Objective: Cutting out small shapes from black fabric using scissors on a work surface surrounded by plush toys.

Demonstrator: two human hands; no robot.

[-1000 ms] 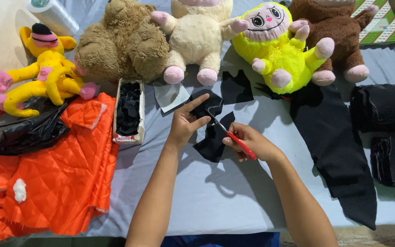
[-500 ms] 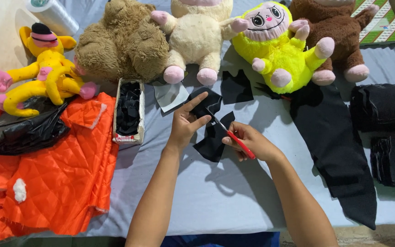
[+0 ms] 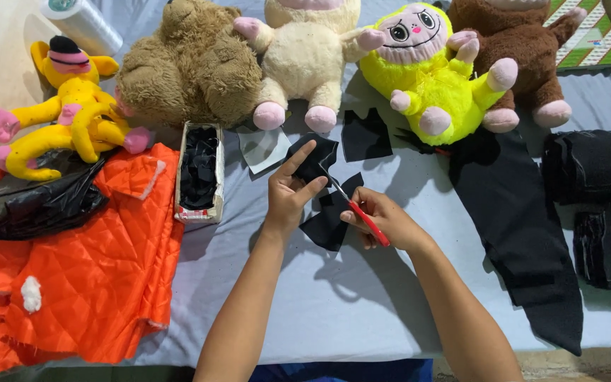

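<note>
Fingers of the right hand [image 3: 383, 221] grip red-handled scissors [image 3: 353, 205], blades pointing up-left into black fabric [image 3: 323, 187] the left hand [image 3: 288, 191] pinches.

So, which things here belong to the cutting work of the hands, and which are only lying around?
In use:
- left hand holding the black fabric piece
- right hand with red-handled scissors

Lying about:
- four plush toys, such as the yellow-green plush monkey
- orange quilted cloth
- long black fabric strip
- small cardboard box of black scraps

One head camera looks steeply down from above the person's arms, fairly near, facing across the table [image 3: 362, 311] toward plush toys [image 3: 305, 56] along its far edge.
</note>
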